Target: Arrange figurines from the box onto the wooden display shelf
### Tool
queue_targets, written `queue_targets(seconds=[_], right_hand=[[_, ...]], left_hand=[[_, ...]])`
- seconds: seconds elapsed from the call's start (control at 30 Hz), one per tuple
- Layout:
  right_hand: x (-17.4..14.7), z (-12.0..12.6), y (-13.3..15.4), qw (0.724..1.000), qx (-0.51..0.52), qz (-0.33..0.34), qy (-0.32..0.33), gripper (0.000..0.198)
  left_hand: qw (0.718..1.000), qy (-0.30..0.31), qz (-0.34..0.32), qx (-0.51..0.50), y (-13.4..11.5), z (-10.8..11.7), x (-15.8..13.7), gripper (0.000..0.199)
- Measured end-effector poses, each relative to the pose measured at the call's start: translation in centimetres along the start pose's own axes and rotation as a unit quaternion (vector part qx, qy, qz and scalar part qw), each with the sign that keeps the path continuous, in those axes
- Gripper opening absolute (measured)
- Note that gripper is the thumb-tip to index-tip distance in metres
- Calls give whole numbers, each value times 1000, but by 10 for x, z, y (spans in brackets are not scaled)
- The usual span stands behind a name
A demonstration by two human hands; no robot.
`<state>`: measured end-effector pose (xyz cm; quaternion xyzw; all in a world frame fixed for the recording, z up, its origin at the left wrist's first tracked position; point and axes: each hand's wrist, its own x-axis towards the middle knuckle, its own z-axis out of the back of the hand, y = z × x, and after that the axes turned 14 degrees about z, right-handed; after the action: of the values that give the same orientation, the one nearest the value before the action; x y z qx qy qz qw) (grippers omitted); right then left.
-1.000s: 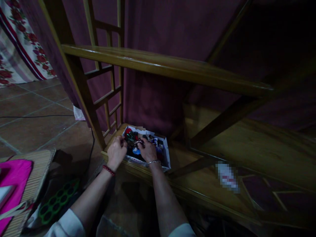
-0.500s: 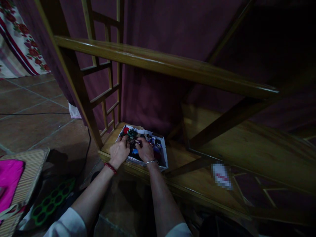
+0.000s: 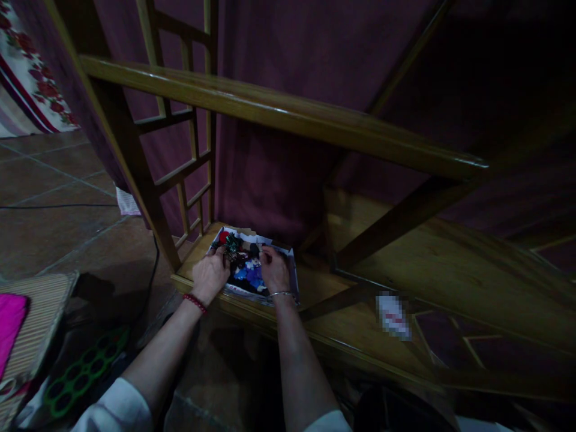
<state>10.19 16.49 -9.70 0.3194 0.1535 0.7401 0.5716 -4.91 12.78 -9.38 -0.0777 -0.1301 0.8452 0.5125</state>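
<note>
A shallow white box (image 3: 294, 273) stands on the wooden shelf, filled with small mixed items. Inside are a dark green tinsel-like bunch (image 3: 233, 245), a red round piece (image 3: 224, 236) and a blue and purple bundle (image 3: 249, 273). Over the box's left side, my left hand (image 3: 210, 276) has its fingers curled down beside the tinsel-like bunch; what they grip is hidden. My right hand (image 3: 275, 273) is over the right part, thumb and fingers bent together near a dark item; anything between them is too small to name.
A wooden rail (image 3: 279, 114) crosses above the box, and a lattice side panel (image 3: 182, 174) rises at its left. A blurred white item (image 3: 392, 315) lies farther right on the shelf. At lower left are a ribbed mat-like surface (image 3: 45, 306) with pink cloth (image 3: 11, 321) and a green holed frame (image 3: 85, 372).
My right hand has shifted right and away from my left hand, uncovering the blue and purple bundle. My left hand stays by the tinsel-like bunch. The view has moved slightly.
</note>
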Motion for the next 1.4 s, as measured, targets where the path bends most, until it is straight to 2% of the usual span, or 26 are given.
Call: queue_targets(seconds=[0.1, 0.27, 0.4, 0.5, 0.7, 0.9, 1.0, 1.1, 1.2, 1.4], right_hand=[[1, 5, -12, 999, -40, -13, -5, 28], [2, 1, -22, 998, -58, -3, 26, 30], [1, -1, -16, 996, -85, 12, 39, 30], [0, -2, -12, 994, -102, -4, 40, 30], [1, -6, -11, 991, -129, -36, 23, 26], [2, -7, -12, 989, -137, -53, 19, 23], [3, -6, -12, 992, -116, -53, 2, 22], [5, -7, -16, 996, -66, -56, -28, 22], [7, -9, -25, 994, 27, -79, -69, 22], [10, -5, -39, 968, 165, -113, -154, 25]], left_hand=[[1000, -3, -11, -6, 0, -1, 0, 39], [999, -12, -26, -16, -2, -5, 0, 36], [996, -62, -59, -33, -1, -10, 0, 34], [988, -110, -89, -58, -1, -12, 1, 32], [957, -149, -173, -176, -5, -14, -3, 26], [924, -89, -282, -243, -16, -20, -15, 26], [918, -49, -307, -246, -20, -25, -18, 28], [920, -27, -305, -246, -21, -27, -17, 32], [921, -17, -296, -253, -21, -28, -17, 34], [929, -3, -264, -259, -24, -29, -16, 31]])
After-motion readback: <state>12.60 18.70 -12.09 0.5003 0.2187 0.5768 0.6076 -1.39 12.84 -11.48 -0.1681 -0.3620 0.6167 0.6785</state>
